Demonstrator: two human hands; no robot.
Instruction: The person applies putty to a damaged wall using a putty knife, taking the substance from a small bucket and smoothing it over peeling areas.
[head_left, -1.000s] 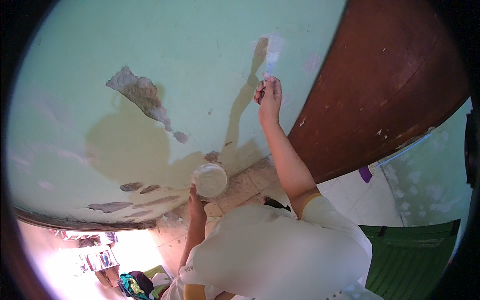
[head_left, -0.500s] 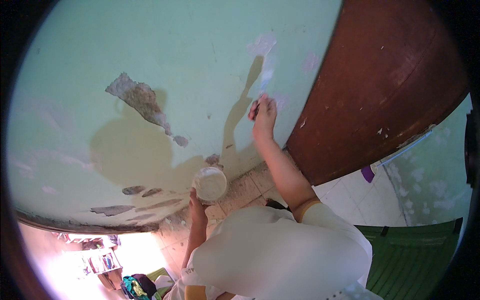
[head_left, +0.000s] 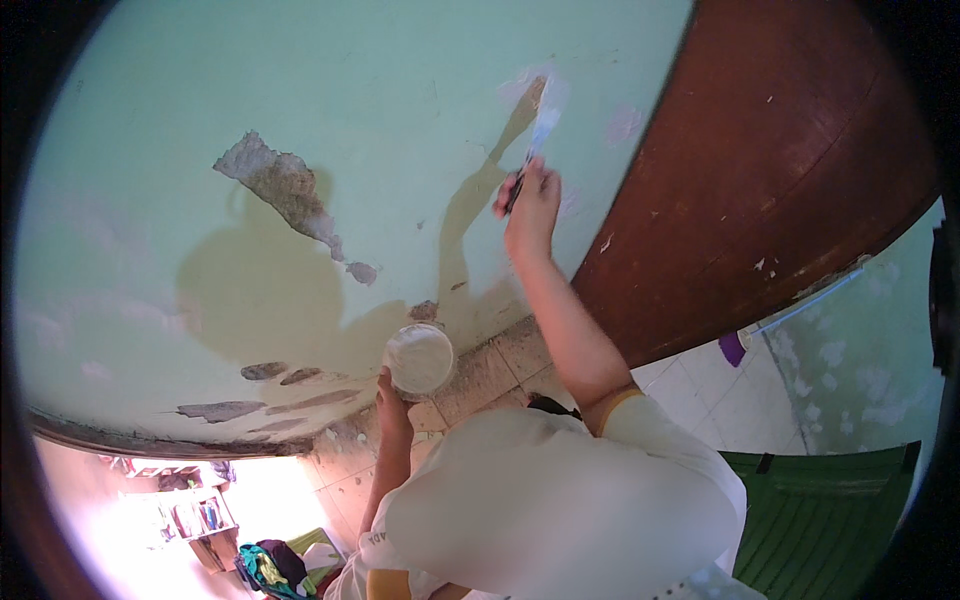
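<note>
My right hand (head_left: 531, 205) is closed around the dark handle of a putty knife (head_left: 542, 122), its pale blade raised against a whitish smeared patch on the mint-green wall (head_left: 400, 120), near the edge of a brown panel. Lower down, my left hand (head_left: 392, 405) grips a round tub (head_left: 419, 359) of white paste, its thumb on the side. Chipped grey patches (head_left: 275, 185) mark the wall to the left, with smaller ones along its lower part.
A brown door-like panel (head_left: 760, 170) fills the upper right. Dusty floor tiles (head_left: 490, 375) run below the wall. A purple broom head (head_left: 733, 348), a green panel (head_left: 820, 510), a pile of clothes (head_left: 272, 562) and a small shelf (head_left: 200, 517) are around the edges.
My right hand with the knife dropped lower along the wall half a second ago and is now higher again, slightly below where it started. The tub in my left hand shifted only slightly.
</note>
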